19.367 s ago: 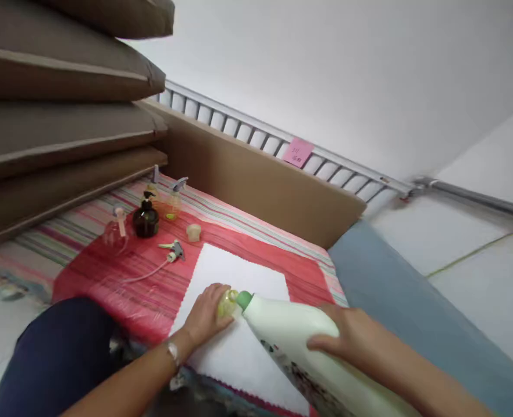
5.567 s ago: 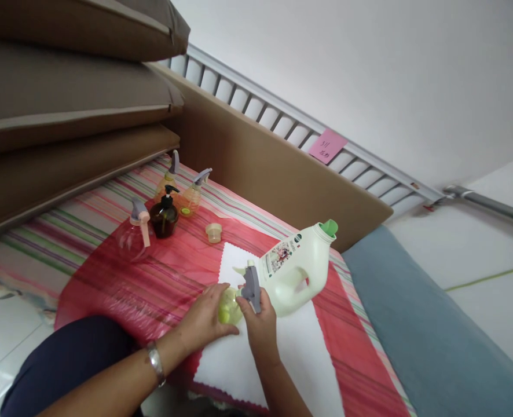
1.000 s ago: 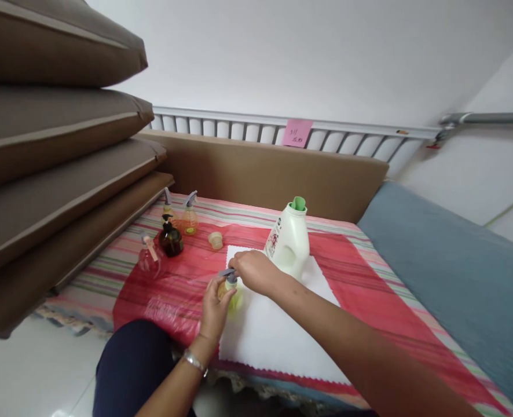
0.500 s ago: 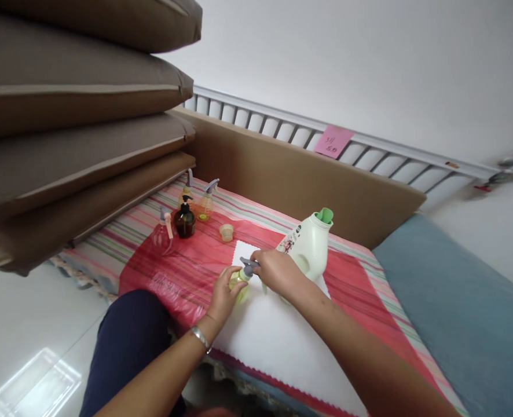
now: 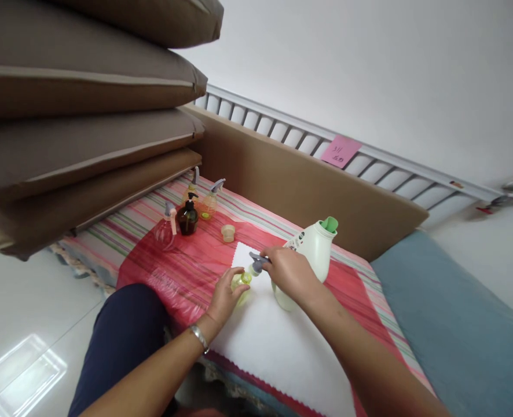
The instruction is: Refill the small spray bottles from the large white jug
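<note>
My left hand point(image 5: 226, 296) is wrapped round a small yellow-green see-through bottle point(image 5: 244, 279), whose neck shows bare. In my right hand point(image 5: 288, 271) is a grey spray head point(image 5: 259, 263), gripped by its top and lifted just off the bottle's mouth. Whether its tube is still inside the bottle I cannot tell. Both hands are above a white sheet with a scalloped edge point(image 5: 278, 347). Behind my right hand stands a large pale green jug point(image 5: 319, 255) with a green piece in its opening, partly hidden by the hand.
At the back left stand a dark pump bottle point(image 5: 188, 220), a pink spray bottle point(image 5: 165, 231) and two yellowish spray bottles. A small beige cap point(image 5: 227, 233) lies on the red plastic sheet point(image 5: 187, 266). Stacked brown cushions point(image 5: 87, 133) rise at left; a blue-grey cushion point(image 5: 451, 307) lies right.
The spray head has come up off the bottle's neck in my right hand, leaving a gap. My left hand keeps the bottle in place. The view has shifted slightly.
</note>
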A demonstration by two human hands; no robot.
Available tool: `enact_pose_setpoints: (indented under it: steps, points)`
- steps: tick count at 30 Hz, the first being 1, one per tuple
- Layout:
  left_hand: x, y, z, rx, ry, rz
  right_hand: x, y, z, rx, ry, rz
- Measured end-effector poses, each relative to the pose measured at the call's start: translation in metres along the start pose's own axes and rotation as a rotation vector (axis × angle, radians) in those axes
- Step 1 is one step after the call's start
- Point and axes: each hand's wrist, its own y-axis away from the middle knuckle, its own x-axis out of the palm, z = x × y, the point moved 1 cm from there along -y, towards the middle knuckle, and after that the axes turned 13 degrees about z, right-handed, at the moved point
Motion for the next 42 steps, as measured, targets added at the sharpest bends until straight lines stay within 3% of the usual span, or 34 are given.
enact_pose_setpoints:
  steps: [4,10,19,28,42]
  points:
    - [0.001,-0.001,-0.001,0.008,0.003,0.009,-0.004,0.005,0.009,-0.053,0.043,-0.016]
    - [0.000,-0.001,0.000,0.016,-0.005,0.006,0.009,-0.002,0.021,-0.170,0.050,0.009]
    - [0.002,0.000,0.000,0.020,-0.017,0.019,0.026,-0.011,0.009,-0.084,-0.048,0.020]
    - [0.003,-0.001,0.002,0.086,-0.037,0.068,0.025,-0.009,0.009,0.035,-0.075,0.043]
    - [0.004,-0.002,0.002,0.088,-0.069,0.048,0.027,-0.018,0.011,0.065,-0.040,0.089]
